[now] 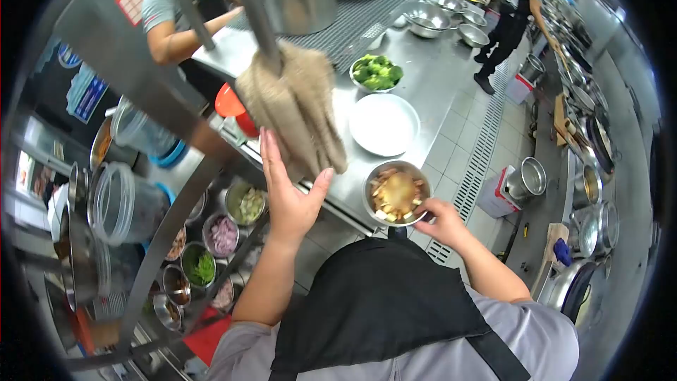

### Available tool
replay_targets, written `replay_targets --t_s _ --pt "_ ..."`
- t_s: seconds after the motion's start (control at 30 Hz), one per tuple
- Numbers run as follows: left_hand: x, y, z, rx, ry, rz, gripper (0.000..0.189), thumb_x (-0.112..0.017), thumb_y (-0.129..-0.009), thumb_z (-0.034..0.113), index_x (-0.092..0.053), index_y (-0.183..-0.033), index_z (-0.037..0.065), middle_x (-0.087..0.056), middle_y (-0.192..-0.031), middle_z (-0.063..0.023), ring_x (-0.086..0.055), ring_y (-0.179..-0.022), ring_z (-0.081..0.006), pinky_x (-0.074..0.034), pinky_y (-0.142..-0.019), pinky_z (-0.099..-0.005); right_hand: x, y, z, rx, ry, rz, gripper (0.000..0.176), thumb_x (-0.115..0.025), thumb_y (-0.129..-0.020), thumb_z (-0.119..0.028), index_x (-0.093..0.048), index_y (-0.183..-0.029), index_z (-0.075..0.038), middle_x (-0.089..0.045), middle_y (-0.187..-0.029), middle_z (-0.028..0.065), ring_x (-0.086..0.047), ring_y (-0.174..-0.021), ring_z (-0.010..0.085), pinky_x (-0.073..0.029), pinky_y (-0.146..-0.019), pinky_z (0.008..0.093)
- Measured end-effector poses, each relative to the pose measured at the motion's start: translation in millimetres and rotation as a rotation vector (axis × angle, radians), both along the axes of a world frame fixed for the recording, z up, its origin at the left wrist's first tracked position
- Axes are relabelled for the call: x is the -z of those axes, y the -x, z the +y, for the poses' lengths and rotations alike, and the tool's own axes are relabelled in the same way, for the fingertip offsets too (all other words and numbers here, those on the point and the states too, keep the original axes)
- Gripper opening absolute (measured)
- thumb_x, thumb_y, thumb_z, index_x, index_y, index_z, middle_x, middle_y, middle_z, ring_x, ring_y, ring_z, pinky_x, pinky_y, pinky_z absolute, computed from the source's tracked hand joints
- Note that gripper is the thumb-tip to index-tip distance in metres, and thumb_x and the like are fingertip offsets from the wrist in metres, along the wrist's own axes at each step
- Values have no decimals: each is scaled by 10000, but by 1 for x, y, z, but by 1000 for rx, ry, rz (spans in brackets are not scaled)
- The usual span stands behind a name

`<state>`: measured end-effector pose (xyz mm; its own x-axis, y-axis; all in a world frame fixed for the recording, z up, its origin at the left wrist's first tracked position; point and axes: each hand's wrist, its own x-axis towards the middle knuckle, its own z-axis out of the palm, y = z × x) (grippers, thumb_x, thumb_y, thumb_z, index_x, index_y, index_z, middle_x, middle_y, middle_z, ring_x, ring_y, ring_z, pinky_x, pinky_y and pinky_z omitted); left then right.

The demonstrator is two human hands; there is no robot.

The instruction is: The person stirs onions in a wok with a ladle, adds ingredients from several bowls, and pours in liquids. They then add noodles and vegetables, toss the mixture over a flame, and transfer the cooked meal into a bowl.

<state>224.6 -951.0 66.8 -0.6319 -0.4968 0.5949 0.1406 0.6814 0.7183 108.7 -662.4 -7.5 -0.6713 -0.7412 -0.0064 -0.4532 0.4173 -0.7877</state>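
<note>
My left hand point(288, 201) is raised with its fingers stretched and thumb apart, holding nothing. Right beside its fingertips hangs a brown cloth point(293, 106), draped over a metal bar. With curled fingers, my right hand point(443, 220) grips the near right rim of a steel saucepan point(367, 194). Diced pale and brown food point(396, 194) in cloudy liquid fills the pan, and a dark handle points toward my apron. Just beyond the pan, a white plate point(384, 125) lies on the steel counter point(423, 77). A bowl of broccoli point(377, 73) stands behind the plate.
Metal shelf posts point(255, 14) rise close on my left. Below them sit several steel containers of cut vegetables point(221, 236). A large pot point(300, 0) stands at the back. One person point(187, 7) works across the counter; another point(522, 14) stands at the cooking line.
</note>
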Motion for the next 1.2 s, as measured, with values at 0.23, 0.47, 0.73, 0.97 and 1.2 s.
replay_targets --t_s 0.23,0.47,0.73,0.97,1.2 --pt "43 63 -2 -106 -387 123 580 -681 -809 49 -362 -1274 -88 -449 -1295 -225 -480 -1152 -279 -369 -994 -358 3 143 11 416 74 117 243 -727 -752 -151 -588 -884 -2 -643 -750 123 -642 -671 212 -515 -641 333" --pt "44 30 6 -488 -192 53 335 -456 -925 16 -432 -1240 -96 -514 -1260 -166 -503 -1143 -237 -372 -986 -344 74 302 -42 480 81 -19 286 -695 -787 -205 -579 -936 9 -657 -794 165 -647 -736 273 -504 -667 362" --pt "20 66 26 -595 -302 -177 289 -446 -963 104 -497 -1188 -70 -555 -1176 -130 -513 -1084 -203 -390 -943 -324 43 335 -95 42 -11 -218 360 -661 -812 -241 -621 -1112 -45 -639 -711 137 -622 -625 244 -486 -626 353" --pt "12 72 31 -712 -355 -417 307 -495 -953 179 -560 -1123 -68 -617 -1109 -160 -570 -1035 -244 -415 -919 -339 109 467 -329 70 6 314 259 -610 -846 -222 -627 -932 22 -664 -708 117 -621 -518 193 -519 -569 329" --pt "26 88 94 -591 -313 -728 389 -548 -896 234 -543 -1198 -11 -588 -1168 -221 -549 -1102 -380 -429 -936 -422 129 498 -399 -474 1 887 380 -619 -817 -280 -593 -1132 -69 -622 -1103 130 -594 -1000 266 -503 -743 371"
